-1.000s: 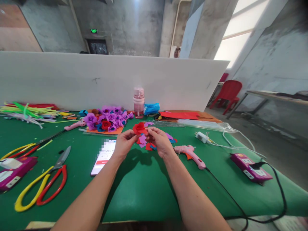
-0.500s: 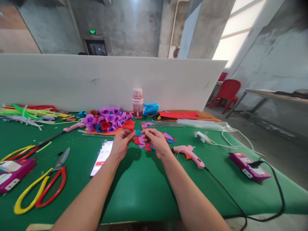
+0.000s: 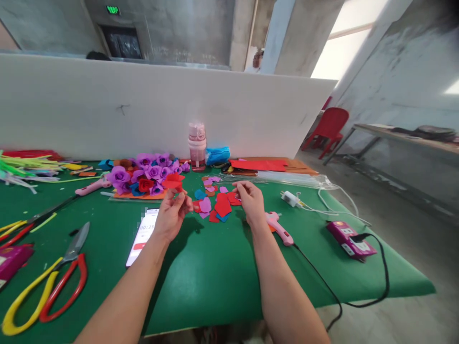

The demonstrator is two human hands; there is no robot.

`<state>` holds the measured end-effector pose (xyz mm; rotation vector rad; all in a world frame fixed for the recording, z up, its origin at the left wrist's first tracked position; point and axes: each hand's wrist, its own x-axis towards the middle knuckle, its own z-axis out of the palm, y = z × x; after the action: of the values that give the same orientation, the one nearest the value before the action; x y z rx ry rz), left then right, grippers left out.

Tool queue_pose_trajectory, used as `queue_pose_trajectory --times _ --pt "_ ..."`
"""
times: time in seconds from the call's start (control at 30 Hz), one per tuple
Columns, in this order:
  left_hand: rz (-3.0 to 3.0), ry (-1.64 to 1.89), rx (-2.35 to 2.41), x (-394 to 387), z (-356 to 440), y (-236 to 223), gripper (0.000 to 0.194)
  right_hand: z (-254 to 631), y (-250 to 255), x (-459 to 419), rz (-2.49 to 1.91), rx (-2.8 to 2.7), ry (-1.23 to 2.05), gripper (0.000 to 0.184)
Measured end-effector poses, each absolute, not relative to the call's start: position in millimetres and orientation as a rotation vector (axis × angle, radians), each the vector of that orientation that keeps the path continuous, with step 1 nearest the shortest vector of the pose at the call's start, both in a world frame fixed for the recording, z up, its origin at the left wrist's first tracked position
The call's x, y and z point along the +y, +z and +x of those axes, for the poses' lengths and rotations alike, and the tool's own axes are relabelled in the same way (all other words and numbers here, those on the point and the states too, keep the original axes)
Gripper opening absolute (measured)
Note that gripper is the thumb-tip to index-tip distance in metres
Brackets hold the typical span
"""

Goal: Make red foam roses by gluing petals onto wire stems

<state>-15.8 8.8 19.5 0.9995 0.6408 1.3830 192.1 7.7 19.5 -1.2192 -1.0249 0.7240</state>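
Observation:
My left hand (image 3: 174, 212) is closed, its fingers curled together below a red paper flower (image 3: 173, 180) that stands up from them; the part inside the grip is hidden. Farther right, my right hand (image 3: 252, 203) has thumb and fingertips pinched over the table, and whatever is between them is too small to make out. Between the hands lie loose cut paper petals in red, purple and blue, with a large red petal (image 3: 223, 204) on top. A pink glue gun (image 3: 280, 229) rests beside my right wrist.
Behind my left hand is a heap of purple paper roses (image 3: 154, 172). A phone (image 3: 143, 236), yellow-and-red scissors (image 3: 68, 277) and a pink bottle (image 3: 197, 148) stand or lie around. A purple power strip (image 3: 349, 239) and cables occupy the right side.
My hands have moved apart, the right one going rightward away from the left. The red flower stays with my left hand. The view has shifted a little, so the table things appear farther left.

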Motion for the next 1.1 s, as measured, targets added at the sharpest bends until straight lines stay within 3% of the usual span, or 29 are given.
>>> queue_pose_trajectory --times 0.2,0.33,0.47,0.67,1.0,1.1 --pt "1.006 1.383 0.808 10.9 -15.2 15.8 0.025 182.7 -5.2 10.9 -1.854 -1.678 0.284 0.007" --pt "1.012 1.361 0.861 10.6 -13.1 11.2 0.027 173.5 -13.1 12.7 -2.145 -1.836 0.222 0.022" --pt "1.03 1.255 0.867 9.1 -10.0 6.1 0.028 175.6 -10.9 14.0 -2.219 -1.862 0.242 0.015" --pt "1.048 1.196 0.867 9.0 -9.8 4.1 0.027 177.6 -7.3 13.9 -2.253 -1.872 0.207 0.027" --pt "1.03 1.194 0.88 7.8 -9.7 9.5 0.028 178.7 -9.5 11.2 -2.118 -1.9 0.28 0.021" --pt "1.042 1.193 0.877 7.7 -10.0 8.0 0.028 177.9 -10.4 11.3 -2.123 -1.931 0.323 0.011"
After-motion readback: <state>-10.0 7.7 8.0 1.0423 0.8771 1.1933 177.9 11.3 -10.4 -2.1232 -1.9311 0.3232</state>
